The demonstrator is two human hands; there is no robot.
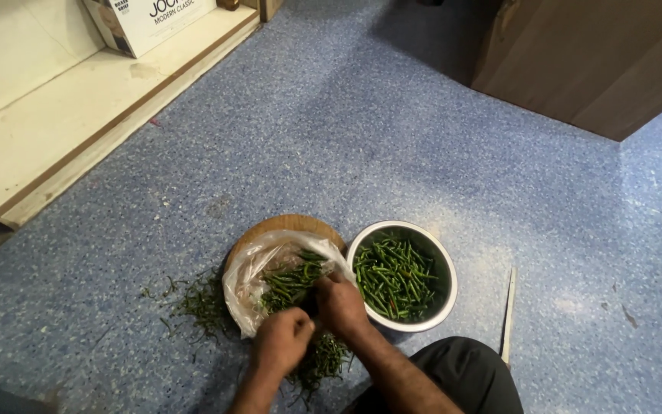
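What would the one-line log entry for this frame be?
left hand: over stems pile | right hand: at chillies in plastic bag | steel bowl: holds green chillies | floor: blue

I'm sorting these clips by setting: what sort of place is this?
Probably a home kitchen or storeroom floor. A person sits on blue speckled flooring, working green chillies from a plastic bag beside a steel bowl, with a low shelf and wooden cabinet nearby.

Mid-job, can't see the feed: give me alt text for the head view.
Both hands, left hand and right hand, work green chillies in a clear plastic bag on a round wooden board. Beside it, a steel bowl holds more; stems litter the blue floor.
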